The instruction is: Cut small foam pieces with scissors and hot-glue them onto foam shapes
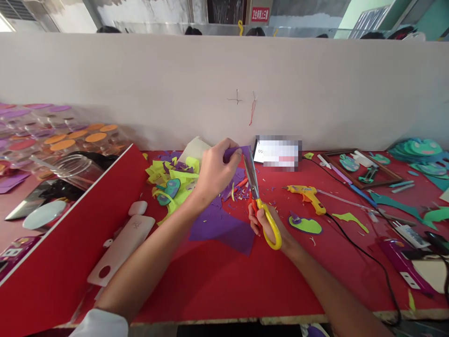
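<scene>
My left hand (213, 171) is raised over the red table (224, 281), fingers pinched on a small purple foam piece (235, 152). In my right hand (263, 222) are yellow-handled scissors (261, 201), fingers through the loops. Their metal blades point up and away and meet the purple piece at its right edge. Below both hands a larger purple foam sheet (222, 229) lies flat on the table, with small offcuts scattered around it.
A heap of yellow-green and purple scraps (171, 180) lies to the left of my hands. A yellow glue gun (307, 195) with a black cord, a green-purple cutout (304, 223), a white phone-like case (122, 248), a wooden frame (365, 168) and green shapes (417, 150) surround them. A beige partition (224, 84) closes the back.
</scene>
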{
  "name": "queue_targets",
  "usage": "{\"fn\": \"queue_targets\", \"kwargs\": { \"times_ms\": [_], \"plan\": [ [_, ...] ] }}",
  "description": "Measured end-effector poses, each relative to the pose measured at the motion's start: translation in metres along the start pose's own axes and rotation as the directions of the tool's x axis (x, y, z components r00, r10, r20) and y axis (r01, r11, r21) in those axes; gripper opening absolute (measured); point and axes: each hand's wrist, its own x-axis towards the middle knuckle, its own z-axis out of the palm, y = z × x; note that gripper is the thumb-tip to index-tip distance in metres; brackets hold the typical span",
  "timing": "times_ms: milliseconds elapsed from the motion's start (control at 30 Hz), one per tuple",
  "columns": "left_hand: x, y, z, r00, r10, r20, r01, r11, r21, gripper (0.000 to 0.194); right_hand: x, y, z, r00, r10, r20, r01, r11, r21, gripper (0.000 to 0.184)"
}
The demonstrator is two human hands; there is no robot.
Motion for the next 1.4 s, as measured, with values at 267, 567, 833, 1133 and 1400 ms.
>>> {"fn": "queue_targets", "kwargs": {
  "times_ms": [267,567,833,1133,1400],
  "plan": [
    [-0.003,-0.001,0.002,0.999,0.014,0.030,-0.014,1.000,0.005,0.012,0.000,-0.003,0.002,0.999,0.035,-0.039,-0.035,0.999,-0.002,0.070],
    [0.000,-0.001,0.000,0.999,0.011,0.036,-0.011,1.000,0.005,0.012,-0.003,0.002,-0.001,0.996,0.055,-0.067,-0.056,0.998,-0.024,0.065],
    [0.000,-0.001,-0.001,0.999,0.009,0.048,-0.008,1.000,-0.003,0.011,-0.004,0.004,0.000,0.994,0.059,-0.093,-0.066,0.995,-0.073,0.057],
    [0.000,0.002,-0.002,0.998,-0.012,0.055,0.013,1.000,-0.008,0.013,-0.004,0.006,0.001,0.989,0.083,-0.124,-0.093,0.993,-0.076,0.052],
    [0.012,-0.026,-0.023,0.999,0.007,0.032,-0.019,0.906,0.423,0.018,-0.002,-0.002,0.003,0.986,0.101,-0.135,-0.105,0.994,-0.024,0.061]
  ]
}}
